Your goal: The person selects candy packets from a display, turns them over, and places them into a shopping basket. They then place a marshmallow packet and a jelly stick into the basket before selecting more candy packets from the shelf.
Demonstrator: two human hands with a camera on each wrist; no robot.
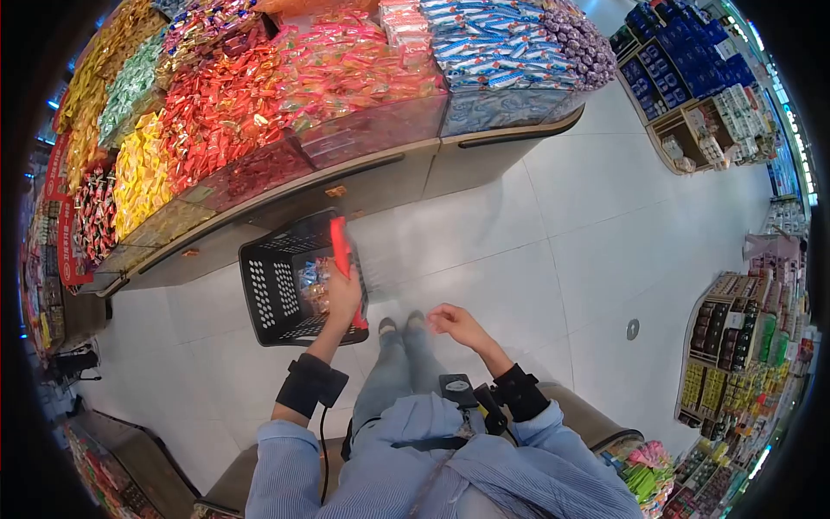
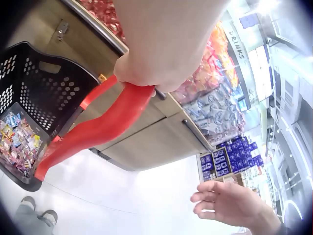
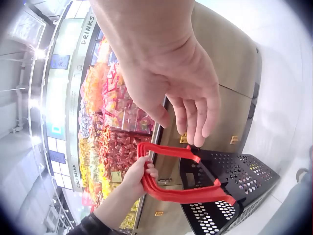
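My left hand [image 1: 342, 294] grips the red handle [image 1: 341, 246] of a black shopping basket [image 1: 259, 298], which hangs at my left above the floor. In the left wrist view the fingers are wrapped round the red handle [image 2: 112, 117], and wrapped candies [image 2: 19, 142] lie at the bottom of the basket. My right hand [image 1: 458, 324] is in the air to the right of the basket, holding nothing. The right wrist view shows the right hand [image 3: 176, 83] with its fingers loosely bent, and the basket [image 3: 244, 171] beyond them.
A curved counter with a clear front [image 1: 372, 130] runs along the front and left, heaped with red candies [image 1: 216, 112], yellow ones [image 1: 143, 173] and blue-white packets [image 1: 501, 43]. Stocked shelves [image 1: 726, 346] stand at the right, and a display [image 1: 130, 458] at the lower left.
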